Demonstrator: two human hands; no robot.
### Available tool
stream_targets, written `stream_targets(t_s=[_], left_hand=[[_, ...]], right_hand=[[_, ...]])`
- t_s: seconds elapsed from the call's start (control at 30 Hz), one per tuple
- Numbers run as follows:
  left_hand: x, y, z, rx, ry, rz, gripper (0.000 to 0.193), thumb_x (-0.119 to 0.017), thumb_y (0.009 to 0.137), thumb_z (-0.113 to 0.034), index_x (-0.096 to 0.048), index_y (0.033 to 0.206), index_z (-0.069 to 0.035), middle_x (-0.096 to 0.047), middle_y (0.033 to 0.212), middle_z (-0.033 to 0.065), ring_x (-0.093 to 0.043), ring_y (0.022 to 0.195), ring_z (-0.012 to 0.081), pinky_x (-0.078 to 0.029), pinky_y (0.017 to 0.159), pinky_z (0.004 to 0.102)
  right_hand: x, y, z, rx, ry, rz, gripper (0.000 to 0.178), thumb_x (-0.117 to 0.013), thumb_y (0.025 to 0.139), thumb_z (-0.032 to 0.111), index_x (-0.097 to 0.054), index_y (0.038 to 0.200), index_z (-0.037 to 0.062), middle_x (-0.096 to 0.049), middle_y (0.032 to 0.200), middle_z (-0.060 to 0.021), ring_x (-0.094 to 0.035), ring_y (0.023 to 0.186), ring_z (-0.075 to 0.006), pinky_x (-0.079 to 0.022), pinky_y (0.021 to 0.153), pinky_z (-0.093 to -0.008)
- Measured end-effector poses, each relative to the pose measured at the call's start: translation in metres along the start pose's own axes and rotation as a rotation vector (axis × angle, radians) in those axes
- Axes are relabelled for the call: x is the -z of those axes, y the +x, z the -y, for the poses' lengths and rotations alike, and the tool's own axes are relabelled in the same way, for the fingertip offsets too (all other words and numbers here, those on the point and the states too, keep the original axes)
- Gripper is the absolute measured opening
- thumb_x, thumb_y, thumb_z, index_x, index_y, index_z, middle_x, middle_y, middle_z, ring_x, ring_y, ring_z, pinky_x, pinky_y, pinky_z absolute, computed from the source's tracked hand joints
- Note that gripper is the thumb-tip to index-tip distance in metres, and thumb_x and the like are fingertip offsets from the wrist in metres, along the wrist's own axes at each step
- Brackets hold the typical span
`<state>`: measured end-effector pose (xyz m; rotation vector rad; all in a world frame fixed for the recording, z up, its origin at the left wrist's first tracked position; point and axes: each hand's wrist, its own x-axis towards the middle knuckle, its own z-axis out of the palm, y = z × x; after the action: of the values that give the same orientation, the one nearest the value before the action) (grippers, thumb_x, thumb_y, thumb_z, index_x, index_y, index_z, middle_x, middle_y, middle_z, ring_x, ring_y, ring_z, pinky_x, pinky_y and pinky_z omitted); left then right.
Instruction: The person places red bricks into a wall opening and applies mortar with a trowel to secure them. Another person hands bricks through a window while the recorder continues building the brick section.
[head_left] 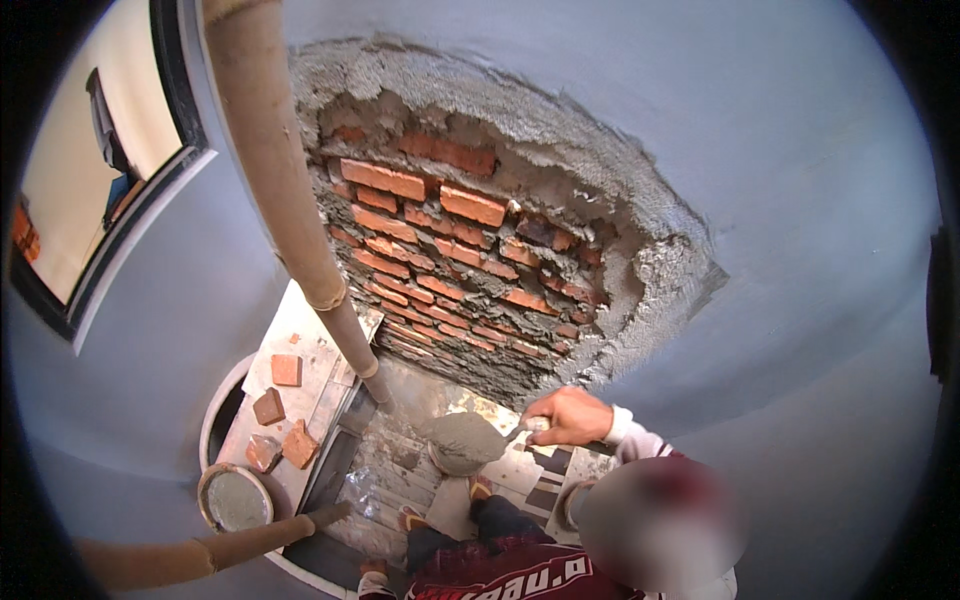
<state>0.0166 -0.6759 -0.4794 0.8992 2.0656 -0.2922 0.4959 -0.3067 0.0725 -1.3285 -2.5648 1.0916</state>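
Observation:
My right hand [570, 416] is closed round the pale handle of a trowel [516, 433]. The trowel points left into a rounded heap of wet grey mortar [466, 443], which hides its blade. A bit of light rim shows under the heap's left side; the container's shape is mostly covered. Low in the picture, my left hand [373, 567] hangs beside my body, only partly in view, its fingers too small to read. Beyond my right hand rises a wall patch of exposed red bricks [440, 250], ringed by rough grey mortar [655, 270].
A bamboo pole [290, 180] stands left of the bricks; another [190, 560] crosses lower left. Broken brick pieces [286, 370] lie on a board [300, 325], near a bucket of grey mortar [238, 500]. A window frame [130, 220] is at upper left. Planks [400, 480] lie around my feet.

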Motion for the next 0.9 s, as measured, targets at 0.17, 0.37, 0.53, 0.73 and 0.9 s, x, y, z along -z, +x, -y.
stream_targets(t_s=[0.17, 0.37, 0.53, 0.73, 0.9], left_hand=[[0.015, -0.012, -0.044, 0.19, -0.715, -0.255, 0.038, -0.073, 0.067, -0.021, -0.071, 0.098, 0.0, -0.07, 0.098, 0.0211, -0.067, 0.094, 0.0335, -0.053, 0.085, 0.0409], [0.016, -0.027, -0.055, 0.06, -0.652, -0.201, 0.034, -0.073, 0.065, -0.018, -0.071, 0.094, -0.001, -0.071, 0.094, 0.0193, -0.068, 0.093, 0.0295, -0.052, 0.086, 0.0419], [0.009, -0.039, -0.066, -0.18, -0.095, -0.111, 0.029, -0.072, 0.068, -0.022, -0.071, 0.093, -0.007, -0.07, 0.098, 0.0155, -0.067, 0.094, 0.0286, -0.052, 0.084, 0.0425], [0.03, -0.015, -0.073, -0.385, 0.299, -0.118, 0.023, -0.07, 0.072, -0.026, -0.07, 0.091, -0.013, -0.069, 0.103, 0.0109, -0.067, 0.096, 0.0276, -0.051, 0.081, 0.0433], [0.052, 0.019, -0.067, -0.394, 0.439, -0.325, 0.015, -0.066, 0.079, -0.033, -0.069, 0.087, -0.021, -0.068, 0.103, 0.0032, -0.066, 0.091, 0.0256, -0.052, 0.071, 0.0432]], right_hand=[[0.092, -0.029, -0.008, 0.043, 0.109, -0.107, 0.032, -0.079, 0.078, 0.029, -0.071, 0.096, 0.004, -0.069, 0.078, -0.0062, -0.063, 0.069, -0.0159, -0.05, 0.064, -0.0314], [0.165, -0.07, -0.021, -0.337, -0.016, -0.644, 0.028, -0.071, 0.082, 0.027, -0.069, 0.088, -0.0007, -0.065, 0.066, -0.0096, -0.064, 0.06, -0.0196, -0.049, 0.059, -0.0356], [0.127, -0.056, -0.055, -0.369, -0.475, -0.579, 0.034, -0.072, 0.08, 0.037, -0.066, 0.09, 0.0048, -0.067, 0.078, -0.0168, -0.066, 0.076, -0.0356, -0.052, 0.07, -0.0449], [0.105, -0.034, -0.088, -0.336, -0.491, -0.749, 0.031, -0.069, 0.082, 0.036, -0.063, 0.087, 0.006, -0.065, 0.081, -0.0151, -0.065, 0.079, -0.036, -0.05, 0.068, -0.0468], [0.109, -0.039, -0.074, -0.316, -0.423, -0.923, 0.03, -0.069, 0.082, 0.037, -0.065, 0.09, 0.0077, -0.065, 0.081, -0.0137, -0.065, 0.079, -0.0358, -0.05, 0.068, -0.0467]])
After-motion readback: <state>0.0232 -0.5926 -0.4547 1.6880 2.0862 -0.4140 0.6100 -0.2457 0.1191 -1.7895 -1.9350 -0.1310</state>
